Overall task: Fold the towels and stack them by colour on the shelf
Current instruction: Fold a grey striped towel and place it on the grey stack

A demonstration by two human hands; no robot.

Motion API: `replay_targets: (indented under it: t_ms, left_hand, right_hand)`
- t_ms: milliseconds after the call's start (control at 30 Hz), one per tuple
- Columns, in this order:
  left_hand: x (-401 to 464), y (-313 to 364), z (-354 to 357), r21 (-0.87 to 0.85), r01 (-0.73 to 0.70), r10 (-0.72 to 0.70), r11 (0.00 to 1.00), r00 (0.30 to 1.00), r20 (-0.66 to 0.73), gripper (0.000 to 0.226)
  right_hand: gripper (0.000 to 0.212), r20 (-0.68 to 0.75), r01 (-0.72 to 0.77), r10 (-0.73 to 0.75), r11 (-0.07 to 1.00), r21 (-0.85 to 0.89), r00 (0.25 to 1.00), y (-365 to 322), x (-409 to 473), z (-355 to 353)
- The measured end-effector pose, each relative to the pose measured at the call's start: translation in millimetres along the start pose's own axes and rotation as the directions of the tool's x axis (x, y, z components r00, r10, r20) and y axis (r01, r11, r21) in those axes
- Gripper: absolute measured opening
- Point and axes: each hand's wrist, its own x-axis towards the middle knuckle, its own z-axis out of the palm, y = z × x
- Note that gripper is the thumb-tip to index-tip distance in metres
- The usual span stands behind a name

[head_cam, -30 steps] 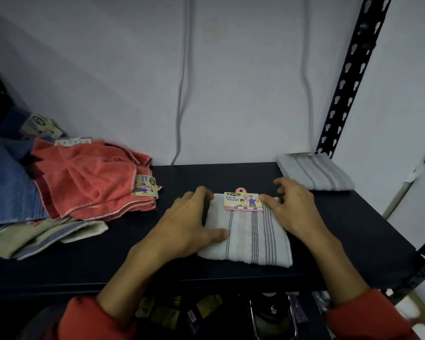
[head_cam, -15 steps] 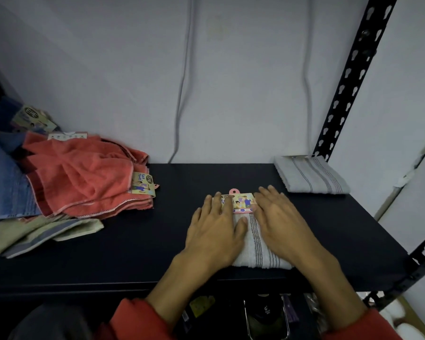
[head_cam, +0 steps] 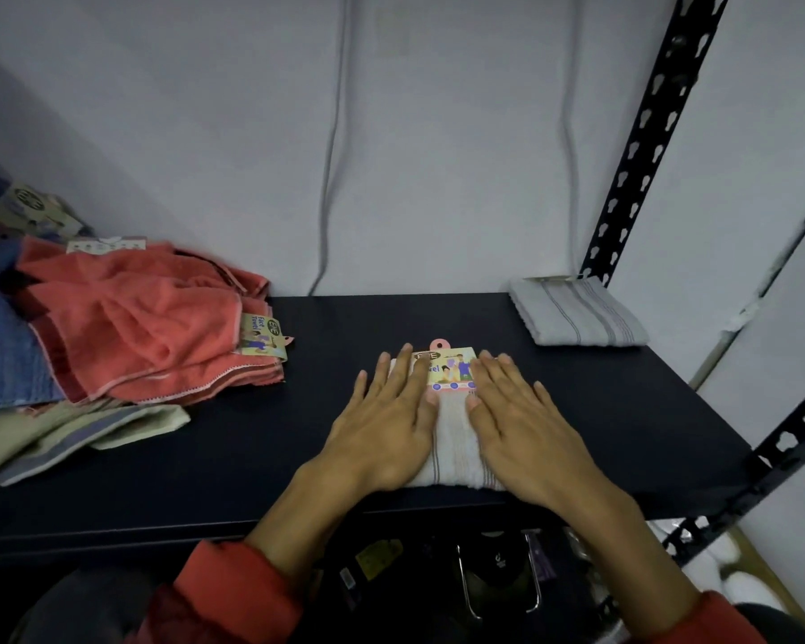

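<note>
A folded white striped towel [head_cam: 451, 439] with a colourful card label [head_cam: 451, 367] lies near the front edge of the dark shelf [head_cam: 261, 457]. My left hand [head_cam: 386, 425] presses flat on its left half and my right hand [head_cam: 526, 429] presses flat on its right half, fingers straight. Another folded white striped towel [head_cam: 577, 311] sits at the back right corner. At the left lies a loose heap: orange towels [head_cam: 136, 327] on top, a blue towel [head_cam: 1, 350] beside them, a pale green towel [head_cam: 66, 434] underneath.
A black perforated upright post [head_cam: 642, 141] stands at the back right, and a perforated side rail [head_cam: 791, 439] runs along the right edge. Two grey cables [head_cam: 333, 146] hang down the white wall. Dark items lie on the lower level beneath the shelf.
The white towel was folded narrower, its left part brought over the middle. Both hands went from gripping its edges to lying flat on top of it.
</note>
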Motion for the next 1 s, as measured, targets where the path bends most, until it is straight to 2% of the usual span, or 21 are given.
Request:
replay_targets:
  t_ms: [233,367,467,567,667,733,833,933,1000]
  left_hand:
    - [-16,-17,-9,0.044,0.114,-0.116,0.992,0.993,0.037,0.065]
    - [-20,-24,-20,0.008,0.247,-0.247,0.969,0.968,-0.039,0.085]
    - [-6,-15,-24,-0.082,0.228,-0.234,0.970,0.969,-0.077,0.066]
    - [12,0,-29,-0.322,0.190,-0.237,0.927,0.965,-0.114,0.043]
    - [20,11,-39,-0.524,0.133,-0.256,0.841,0.952,-0.168,0.029]
    - [25,18,-45,-0.661,0.078,-0.246,0.746,0.955,-0.165,0.025]
    - [35,31,-57,-0.829,-0.039,-0.163,0.559,0.974,-0.156,0.025]
    - [46,50,-78,-0.917,-0.106,-0.034,0.384,0.991,-0.128,0.032]
    - [56,62,-92,-0.931,-0.115,0.050,0.348,0.993,-0.104,0.034]
  right_hand:
    - [0.057,0.041,-0.064,0.061,0.994,0.085,0.997,22,-20,-7]
    - [0.057,-0.055,-0.099,0.115,0.967,0.236,0.992,25,-22,-11]
    - [0.048,-0.172,-0.188,0.234,0.950,0.247,0.957,15,-10,-14]
    - [0.040,-0.205,-0.269,0.318,0.934,0.234,0.926,9,6,-18]
    - [0.030,-0.180,-0.286,0.381,0.870,0.401,0.907,17,17,-22]
    - [0.026,-0.133,-0.239,0.416,0.724,0.647,0.900,22,17,-28]
    - [0.022,-0.010,-0.155,0.426,0.352,0.923,0.905,29,16,-43]
    - [0.032,0.099,-0.088,0.332,-0.049,0.995,0.938,41,17,-58]
    - [0.039,0.119,-0.067,0.237,-0.216,0.974,0.964,48,19,-69]
